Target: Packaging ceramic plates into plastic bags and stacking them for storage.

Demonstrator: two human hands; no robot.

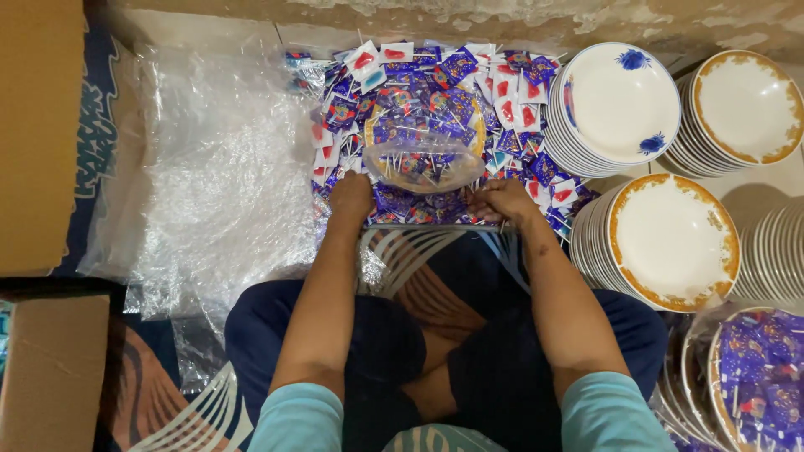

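Note:
A heap of small blue and white candy packets with sticks [435, 92] lies on the floor in front of me. On the heap sits a gold-rimmed plate filled with packets, covered by a clear plastic bag [425, 161]. My left hand [350, 199] rests on the packets at the plate's near left, fingers curled down. My right hand [501, 201] is at the plate's near right and pinches the edge of the plastic bag. I sit cross-legged in dark trousers.
A sheet of clear plastic wrap [218, 176] spreads on the left beside cardboard boxes [38, 134]. Stacks of white plates stand on the right: one with blue flowers [620, 105], others gold-rimmed [670, 243]. A plate filled with packets [758, 381] sits at lower right.

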